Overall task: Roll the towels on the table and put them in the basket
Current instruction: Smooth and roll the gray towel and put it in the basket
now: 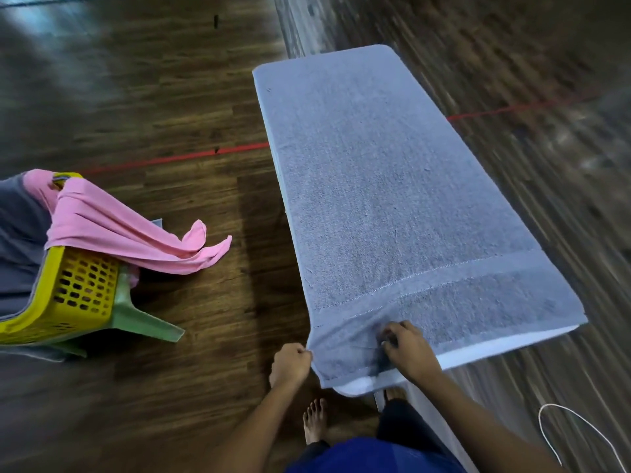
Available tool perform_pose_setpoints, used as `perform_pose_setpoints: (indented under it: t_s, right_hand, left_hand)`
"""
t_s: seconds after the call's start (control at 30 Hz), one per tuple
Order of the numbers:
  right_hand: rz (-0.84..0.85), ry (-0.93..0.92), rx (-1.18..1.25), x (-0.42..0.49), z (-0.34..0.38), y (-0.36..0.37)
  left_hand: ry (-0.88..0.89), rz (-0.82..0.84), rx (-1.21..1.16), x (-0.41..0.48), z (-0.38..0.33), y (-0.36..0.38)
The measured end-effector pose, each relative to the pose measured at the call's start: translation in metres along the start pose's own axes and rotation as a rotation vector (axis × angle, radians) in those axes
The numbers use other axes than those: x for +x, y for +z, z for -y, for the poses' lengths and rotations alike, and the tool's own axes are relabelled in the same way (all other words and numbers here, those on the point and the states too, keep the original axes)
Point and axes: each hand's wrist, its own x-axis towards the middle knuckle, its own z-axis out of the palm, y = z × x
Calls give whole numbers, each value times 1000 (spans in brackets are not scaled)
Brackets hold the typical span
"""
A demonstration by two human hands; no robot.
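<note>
A grey towel [382, 186] lies flat along the white counter [495, 346], running from 6 toward 12 o'clock. The left grip [290, 365] pinches its near-left corner, and the right grip [408, 351], fingers curled, bunches the near hem just beside it. At 9 o'clock a yellow basket [78, 288] carries a draped pink towel [119, 233].

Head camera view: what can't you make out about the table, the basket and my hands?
- Table: head view, the grey towel covers all but its near white edge.
- Basket: head view, cut off by the left edge; the pink towel hides its contents.
- Right hand: head view, its fingers blur into the bunched towel.
</note>
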Motion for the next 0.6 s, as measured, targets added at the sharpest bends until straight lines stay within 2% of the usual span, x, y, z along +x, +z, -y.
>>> perform_pose_setpoints:
  t_s: [0.07, 0.13, 0.2, 0.27, 0.33, 0.4, 0.6]
  right_hand:
    - [-25, -21, 29, 7, -13, -16]
    - [-53, -53, 43, 16, -31, -33]
    - [-61, -84, 31, 27, -55, -50]
    - [-54, -112, 3, 37, -82, -68]
    - [-61, -144, -33, 43, -113, -88]
    - [-79, -162, -64, 47, -144, -107]
    - [-65, -253, -235, 37, -237, -155]
  left_hand:
    - [-9, -71, 11, -3, -1, 2]
    - [38, -225, 47, -11, -7, 9]
    - [164, -409, 151, -18, -13, 25]
    - [370, -513, 240, -23, -20, 45]
    - [564, -524, 311, -32, -30, 69]
    - [634, -454, 336, -42, -37, 94]
    - [479, -323, 353, -78, -34, 148]
